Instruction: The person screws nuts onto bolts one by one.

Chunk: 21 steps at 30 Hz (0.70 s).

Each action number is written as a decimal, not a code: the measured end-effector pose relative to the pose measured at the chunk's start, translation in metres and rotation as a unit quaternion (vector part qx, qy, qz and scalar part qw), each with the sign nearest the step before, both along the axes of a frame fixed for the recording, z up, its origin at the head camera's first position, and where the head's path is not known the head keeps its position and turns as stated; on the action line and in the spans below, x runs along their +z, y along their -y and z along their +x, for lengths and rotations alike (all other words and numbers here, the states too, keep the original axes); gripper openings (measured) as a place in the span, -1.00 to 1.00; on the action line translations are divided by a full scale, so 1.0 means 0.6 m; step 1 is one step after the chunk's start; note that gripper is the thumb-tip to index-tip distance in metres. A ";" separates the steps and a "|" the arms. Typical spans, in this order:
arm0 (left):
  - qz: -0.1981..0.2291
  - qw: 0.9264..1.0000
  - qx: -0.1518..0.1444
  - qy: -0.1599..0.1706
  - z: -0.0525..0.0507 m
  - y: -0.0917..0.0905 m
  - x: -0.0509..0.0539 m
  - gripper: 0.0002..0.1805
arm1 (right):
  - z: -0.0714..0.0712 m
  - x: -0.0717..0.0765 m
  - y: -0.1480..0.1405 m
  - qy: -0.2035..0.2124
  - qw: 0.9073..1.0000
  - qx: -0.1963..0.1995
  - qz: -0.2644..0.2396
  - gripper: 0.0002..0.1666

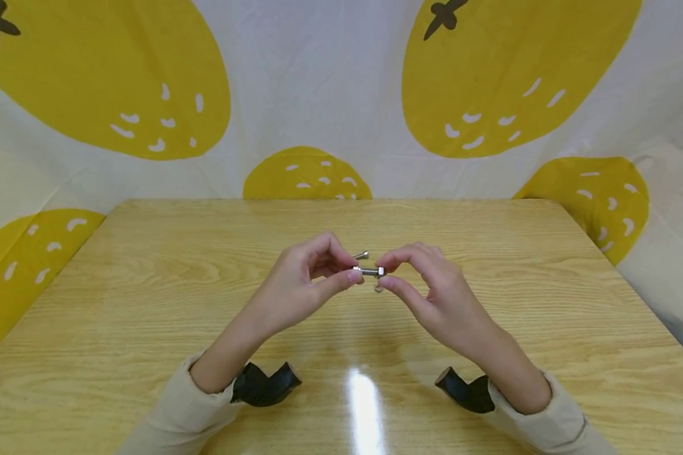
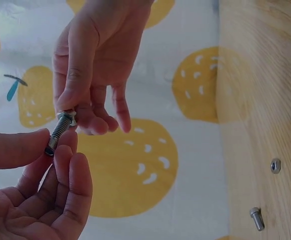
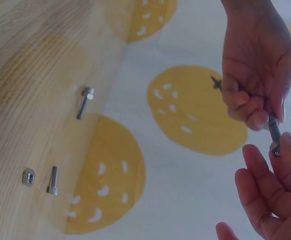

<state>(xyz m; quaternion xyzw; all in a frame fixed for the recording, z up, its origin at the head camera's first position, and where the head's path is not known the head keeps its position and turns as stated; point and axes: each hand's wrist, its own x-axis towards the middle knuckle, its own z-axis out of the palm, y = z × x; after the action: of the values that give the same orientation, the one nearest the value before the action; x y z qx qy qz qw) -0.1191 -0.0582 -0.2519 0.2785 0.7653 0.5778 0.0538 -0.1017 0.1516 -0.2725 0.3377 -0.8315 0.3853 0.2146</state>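
Work looks midway to me: above the desk (image 1: 148,303), my left hand (image 1: 296,284) and right hand (image 1: 441,297), closed to fingertip pinches, hold opposite ends of a steel bolt (image 1: 370,272), while a loose nut (image 2: 275,166) and second bolt (image 2: 257,219) on the desk seem left to handle.

Two hands (image 1: 298,284) (image 1: 445,297), one held bolt (image 1: 370,272), two loose bolts (image 3: 84,106) (image 3: 54,179), one loose nut (image 3: 28,177), one table (image 1: 148,297)
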 end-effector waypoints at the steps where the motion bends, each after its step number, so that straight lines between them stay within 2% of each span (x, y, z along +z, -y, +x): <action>1: 0.000 1.000 0.000 0.000 0.000 0.000 0.000 -0.89 | 0.000 -0.001 0.001 0.003 1.000 -0.003 0.001 -0.77; 6: 0.004 1.000 -0.001 -0.004 0.002 -0.002 -0.001 -0.88 | 0.001 -0.005 0.005 0.026 0.999 -0.026 0.010 -0.94; 8: 0.006 1.000 -0.002 -0.007 0.002 -0.003 0.000 -0.88 | 0.001 -0.005 0.006 0.030 0.999 -0.033 0.012 -0.90; 12: 0.007 1.000 -0.001 -0.010 0.003 -0.004 0.002 -0.88 | 0.002 -0.001 0.007 0.066 0.996 -0.050 0.015 -0.72; 15: 0.005 1.000 0.001 -0.009 0.002 -0.003 0.002 -0.88 | 0.004 0.004 0.004 0.088 0.994 -0.055 0.014 -0.79; 17: 0.002 1.000 0.004 -0.005 0.002 -0.002 0.002 -0.88 | 0.005 0.006 0.001 0.083 0.995 -0.048 0.012 -0.84; 21: 0.000 1.000 0.008 0.003 0.000 0.000 0.003 -0.87 | 0.005 0.008 -0.003 0.040 0.999 -0.021 0.004 -0.55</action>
<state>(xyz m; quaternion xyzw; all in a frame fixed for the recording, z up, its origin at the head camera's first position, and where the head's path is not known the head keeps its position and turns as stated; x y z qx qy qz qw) -0.1191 -0.0580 -0.2501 0.2703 0.7676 0.5788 0.0516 -0.0989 0.1535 -0.2675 0.3050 -0.8480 0.3908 0.1878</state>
